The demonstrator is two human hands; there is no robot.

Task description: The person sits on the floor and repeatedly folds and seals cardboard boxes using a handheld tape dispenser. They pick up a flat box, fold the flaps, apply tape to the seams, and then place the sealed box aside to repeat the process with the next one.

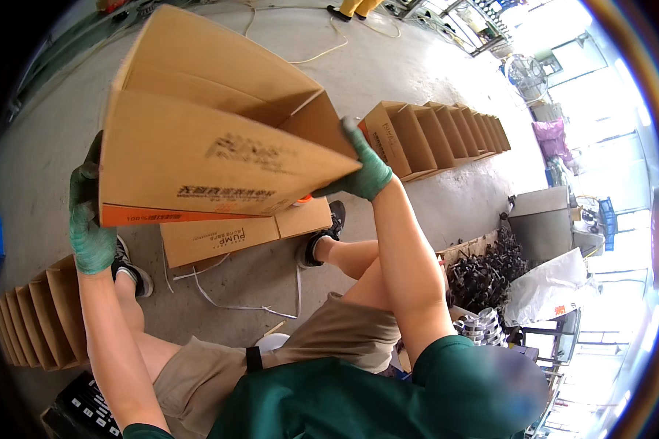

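Both hands, in green gloves, hold up a large open cardboard box (168, 157) with dark print and an orange strip along its lower edge. My left hand (93, 227) grips its left end, the fingers partly hidden behind the cardboard. At the right corner, my right hand (370, 170) has its thumb up against the panel and its other fingers beneath. The box is tilted, so part of its inside shows. Below it, between my feet, lies a flatter cardboard carton (245, 235). A small orange round thing (304, 199) peeks out just under the held box.
Rows of open cardboard boxes stand on the floor at right (436, 135) and at left (40, 318). A loose white strap (231, 306) lies by my feet. At right are a heap of dark parts (487, 271) and a plastic bag (545, 289). Another person's legs (355, 9) show far off.
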